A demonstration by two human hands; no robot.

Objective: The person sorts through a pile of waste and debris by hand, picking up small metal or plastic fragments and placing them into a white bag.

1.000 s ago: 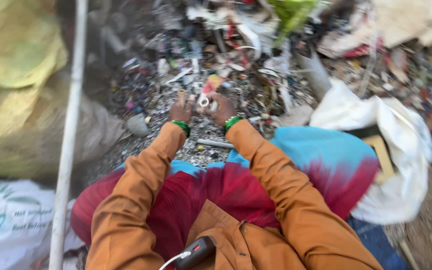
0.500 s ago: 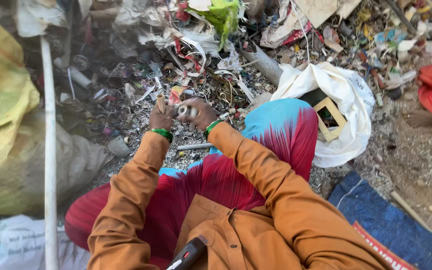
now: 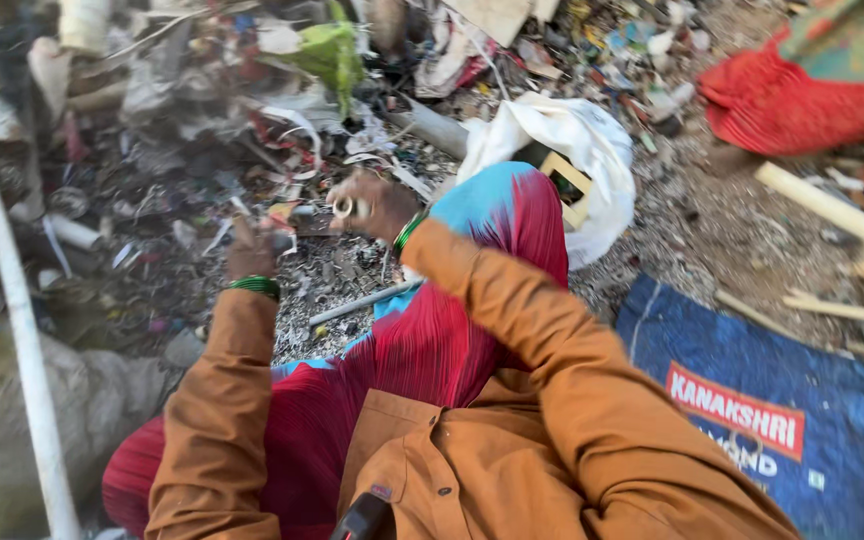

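My right hand (image 3: 377, 205), with a green bangle at the wrist, is closed around a small pale ring-shaped scrap piece (image 3: 342, 207), held just above a heap of mixed scrap (image 3: 182, 200). My left hand (image 3: 250, 250), also with a green bangle, is lower and to the left, its fingers down among the small bits of the heap; motion blur hides whether it holds anything. Both arms are in orange sleeves and reach out over a red and blue cloth (image 3: 472, 300) across my lap.
A white pipe (image 3: 27, 370) runs down the left side. A thin grey rod (image 3: 362, 300) lies in the scrap near my knee. A white bag (image 3: 582, 150), a blue printed sack (image 3: 782, 420), a red cloth (image 3: 802, 100) and wooden sticks (image 3: 832, 210) lie to the right.
My hands, together on the small piece before, have parted. The left hand dropped to the scrap and the right kept the piece. The view swung right, showing the blue sack.
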